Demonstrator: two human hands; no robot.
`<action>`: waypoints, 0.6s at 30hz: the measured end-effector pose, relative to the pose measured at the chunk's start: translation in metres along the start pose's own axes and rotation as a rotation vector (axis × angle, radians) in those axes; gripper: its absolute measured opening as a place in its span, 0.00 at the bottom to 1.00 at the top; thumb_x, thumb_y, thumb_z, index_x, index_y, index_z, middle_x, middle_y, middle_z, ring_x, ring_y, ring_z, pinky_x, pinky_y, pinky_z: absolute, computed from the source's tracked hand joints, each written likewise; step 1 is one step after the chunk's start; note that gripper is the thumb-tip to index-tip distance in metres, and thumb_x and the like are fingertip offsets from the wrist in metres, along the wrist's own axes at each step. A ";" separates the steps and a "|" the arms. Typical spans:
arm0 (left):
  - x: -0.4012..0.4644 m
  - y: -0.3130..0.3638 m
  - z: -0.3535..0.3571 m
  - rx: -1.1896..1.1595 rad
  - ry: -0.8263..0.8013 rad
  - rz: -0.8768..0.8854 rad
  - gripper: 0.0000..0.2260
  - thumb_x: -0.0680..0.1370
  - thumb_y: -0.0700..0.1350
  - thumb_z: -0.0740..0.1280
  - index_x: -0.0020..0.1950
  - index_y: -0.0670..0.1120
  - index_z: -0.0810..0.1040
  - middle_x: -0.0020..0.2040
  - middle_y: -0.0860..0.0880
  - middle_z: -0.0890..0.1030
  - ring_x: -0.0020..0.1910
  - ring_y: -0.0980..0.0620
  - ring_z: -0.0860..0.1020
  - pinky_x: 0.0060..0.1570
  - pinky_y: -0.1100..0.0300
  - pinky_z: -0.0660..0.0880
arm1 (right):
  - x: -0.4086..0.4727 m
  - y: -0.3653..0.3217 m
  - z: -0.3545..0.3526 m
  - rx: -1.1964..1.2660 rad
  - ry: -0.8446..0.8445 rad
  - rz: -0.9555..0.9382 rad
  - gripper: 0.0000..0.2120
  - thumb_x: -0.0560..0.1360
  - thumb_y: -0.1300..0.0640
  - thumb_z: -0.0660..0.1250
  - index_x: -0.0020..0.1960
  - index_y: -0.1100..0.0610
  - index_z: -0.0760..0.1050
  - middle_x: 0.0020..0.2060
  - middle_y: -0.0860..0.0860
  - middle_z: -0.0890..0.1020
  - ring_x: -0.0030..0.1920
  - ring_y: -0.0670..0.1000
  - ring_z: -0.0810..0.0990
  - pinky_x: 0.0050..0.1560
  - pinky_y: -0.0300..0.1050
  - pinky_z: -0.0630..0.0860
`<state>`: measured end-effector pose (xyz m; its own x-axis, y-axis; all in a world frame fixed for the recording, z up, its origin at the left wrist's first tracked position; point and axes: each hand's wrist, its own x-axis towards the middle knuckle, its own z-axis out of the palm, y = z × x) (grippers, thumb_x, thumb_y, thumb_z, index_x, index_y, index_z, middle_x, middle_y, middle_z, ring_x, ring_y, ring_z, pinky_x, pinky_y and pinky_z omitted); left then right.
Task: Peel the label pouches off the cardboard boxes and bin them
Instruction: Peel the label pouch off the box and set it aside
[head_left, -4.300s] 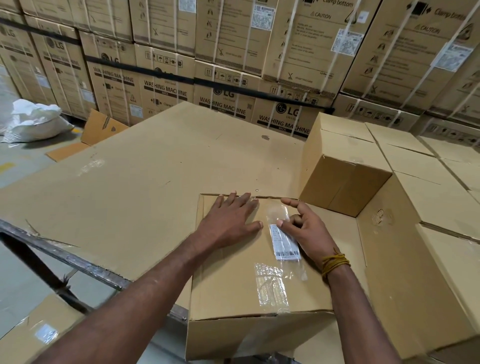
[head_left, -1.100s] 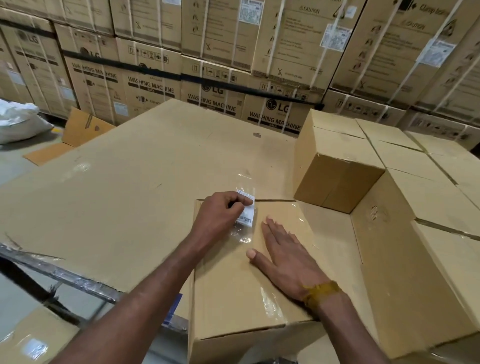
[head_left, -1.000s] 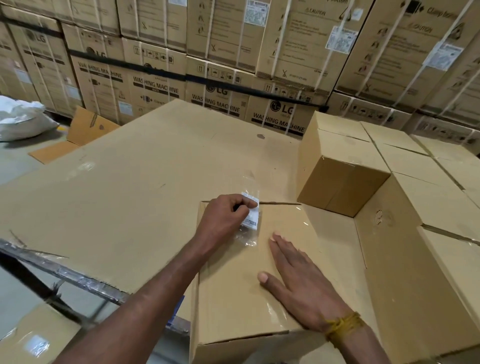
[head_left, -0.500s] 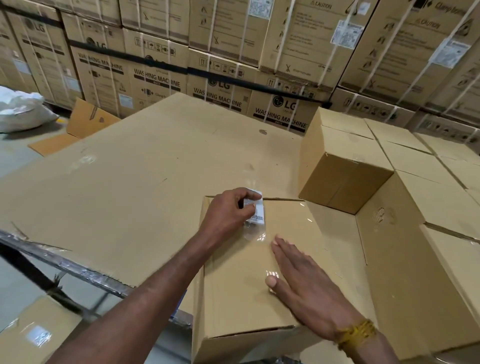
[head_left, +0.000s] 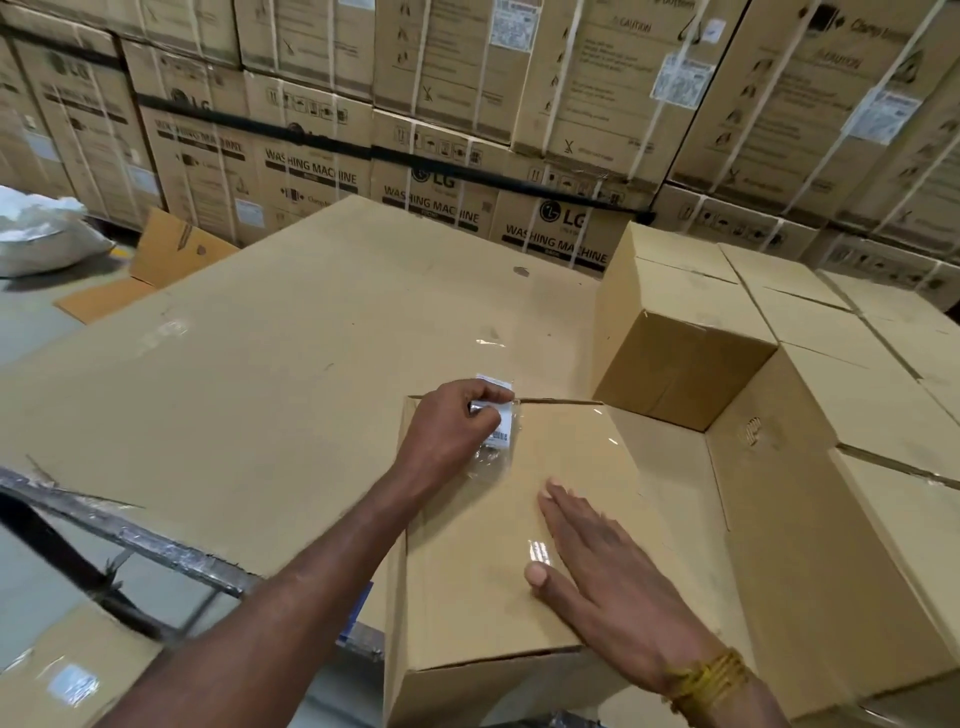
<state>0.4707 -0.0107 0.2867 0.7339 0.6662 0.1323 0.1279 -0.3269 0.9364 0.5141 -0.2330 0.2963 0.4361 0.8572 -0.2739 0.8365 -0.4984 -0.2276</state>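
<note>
A plain cardboard box (head_left: 483, 582) lies in front of me on a large flat cardboard sheet. My left hand (head_left: 449, 431) grips the clear label pouch (head_left: 496, 439) with its white barcode slip at the box's far left corner; the pouch is crumpled and mostly lifted off the top. My right hand (head_left: 602, 566) lies flat on the box top, fingers straight, pressing it down. A strip of shiny tape glints beside my right thumb.
The big cardboard sheet (head_left: 260, 395) spreads to the left and far side. More plain boxes (head_left: 680, 338) are stacked at the right. Strapped washing machine cartons (head_left: 441, 171) wall the back. A white sack (head_left: 36, 239) lies on the floor at left. A metal rail (head_left: 119, 530) runs below the sheet.
The pouch, stuck flat on the box 4.3 s ago, is off the top and bunched in my left hand. My right hand went from picking at it to lying flat.
</note>
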 end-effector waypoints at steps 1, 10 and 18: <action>0.000 0.000 0.000 0.002 -0.006 0.001 0.16 0.75 0.38 0.63 0.55 0.51 0.85 0.38 0.62 0.80 0.29 0.65 0.74 0.37 0.62 0.72 | 0.002 0.003 -0.003 -0.005 -0.015 0.014 0.36 0.76 0.30 0.39 0.78 0.42 0.32 0.75 0.35 0.32 0.76 0.37 0.33 0.72 0.36 0.33; 0.003 -0.004 0.002 0.026 -0.038 0.014 0.15 0.76 0.38 0.64 0.56 0.52 0.85 0.48 0.60 0.83 0.34 0.70 0.75 0.34 0.70 0.69 | 0.066 -0.002 -0.014 0.013 0.062 0.097 0.40 0.79 0.31 0.44 0.81 0.53 0.37 0.80 0.47 0.36 0.79 0.45 0.37 0.78 0.44 0.37; 0.003 -0.007 0.002 0.054 -0.067 0.056 0.15 0.76 0.38 0.64 0.56 0.53 0.85 0.48 0.60 0.83 0.35 0.71 0.74 0.34 0.74 0.66 | 0.023 0.011 -0.012 0.022 -0.031 0.012 0.37 0.77 0.30 0.40 0.80 0.45 0.35 0.78 0.38 0.35 0.77 0.39 0.36 0.76 0.39 0.36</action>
<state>0.4732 -0.0078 0.2799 0.7837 0.6002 0.1598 0.1203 -0.3990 0.9090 0.5372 -0.2168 0.2987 0.4351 0.8471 -0.3050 0.8239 -0.5112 -0.2446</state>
